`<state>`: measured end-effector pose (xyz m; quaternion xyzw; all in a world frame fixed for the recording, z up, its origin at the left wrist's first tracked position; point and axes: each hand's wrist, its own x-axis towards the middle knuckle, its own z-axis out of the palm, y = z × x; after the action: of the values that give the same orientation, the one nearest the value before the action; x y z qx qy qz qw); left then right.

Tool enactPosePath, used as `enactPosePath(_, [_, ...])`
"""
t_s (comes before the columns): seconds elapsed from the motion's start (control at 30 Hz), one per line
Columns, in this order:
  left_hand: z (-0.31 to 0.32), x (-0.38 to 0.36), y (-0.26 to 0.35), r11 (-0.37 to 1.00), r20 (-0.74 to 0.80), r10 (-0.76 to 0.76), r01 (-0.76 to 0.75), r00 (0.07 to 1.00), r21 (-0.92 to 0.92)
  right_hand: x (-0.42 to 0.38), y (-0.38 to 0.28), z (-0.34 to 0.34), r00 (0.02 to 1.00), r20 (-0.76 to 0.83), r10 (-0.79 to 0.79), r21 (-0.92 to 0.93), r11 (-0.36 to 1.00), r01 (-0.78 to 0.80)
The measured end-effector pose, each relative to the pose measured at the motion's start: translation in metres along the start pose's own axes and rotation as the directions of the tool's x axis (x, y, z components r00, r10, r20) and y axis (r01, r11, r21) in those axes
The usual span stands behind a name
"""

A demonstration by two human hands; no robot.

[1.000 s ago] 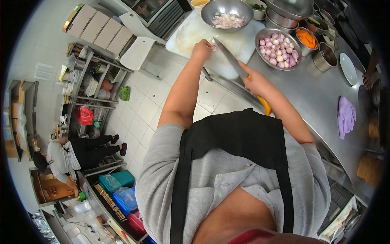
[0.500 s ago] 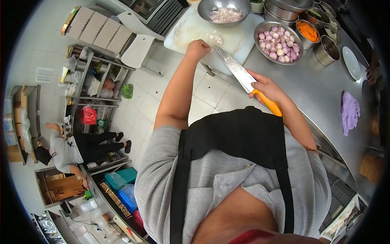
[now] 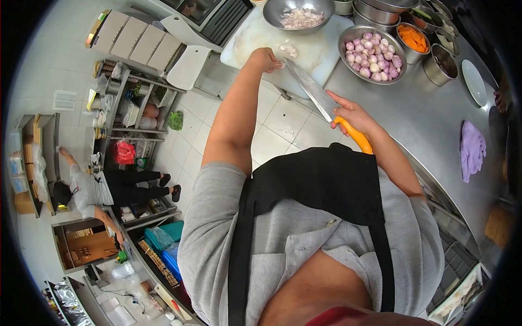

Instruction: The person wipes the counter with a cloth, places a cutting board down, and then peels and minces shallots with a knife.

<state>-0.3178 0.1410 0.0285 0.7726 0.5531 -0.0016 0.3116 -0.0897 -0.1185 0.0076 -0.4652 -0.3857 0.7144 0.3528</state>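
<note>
My right hand (image 3: 353, 117) is wrapped around the yellow handle of a large kitchen knife (image 3: 312, 88), whose blade slants up and left over the front of a white cutting board (image 3: 321, 57). The knife tip lies close to the fingertips of my left hand (image 3: 265, 60). Those fingers are pinched at the board's front edge on a small pale piece that looks like shallot, mostly hidden. Just beyond sits a little heap of sliced shallot (image 3: 289, 50). Sliced shallots (image 3: 302, 18) fill part of a steel bowl (image 3: 325, 23) at the board's back.
Right of the board stands a bowl of peeled shallots (image 3: 374, 57). Beside it are a pot of carrot pieces (image 3: 413, 39), steel pots (image 3: 439, 65), a white oval plate (image 3: 474, 83) and a purple cloth (image 3: 472, 151). Another person (image 3: 89, 187) stands by shelves at far left.
The knife has shifted slightly; its handle sits a little further left, still in my right hand. My left hand is nearly in place. The other person's arms have moved a little.
</note>
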Motion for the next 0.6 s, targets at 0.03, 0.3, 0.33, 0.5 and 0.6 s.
enactPosePath(0.03, [0.000, 0.002, -0.002, 1.000, 0.023, 0.004, -0.004, 1.000, -0.026, -0.001, -0.002, 0.001, 1.000, 0.001, 0.003, 0.000, 1.000, -0.003])
enactPosePath(0.3, [-0.001, 0.003, -0.012, 0.997, 0.025, 0.033, -0.032, 0.999, -0.064, 0.013, -0.018, 0.013, 0.999, -0.038, 0.025, -0.130, 0.991, -0.030])
enactPosePath(0.33, [-0.001, 0.002, -0.012, 0.994, 0.021, 0.041, -0.039, 0.999, -0.100, 0.017, -0.019, 0.014, 0.999, -0.040, 0.026, -0.131, 0.991, -0.031])
enactPosePath(0.5, [0.005, -0.002, -0.012, 0.995, -0.036, 0.040, -0.043, 0.999, -0.091, 0.024, -0.019, 0.013, 0.999, -0.011, 0.045, -0.152, 0.987, -0.047])
enactPosePath(0.6, [0.004, -0.007, -0.011, 0.996, -0.056, 0.033, -0.037, 0.998, -0.080, 0.024, -0.011, 0.010, 0.999, 0.013, 0.032, -0.092, 0.995, -0.031])
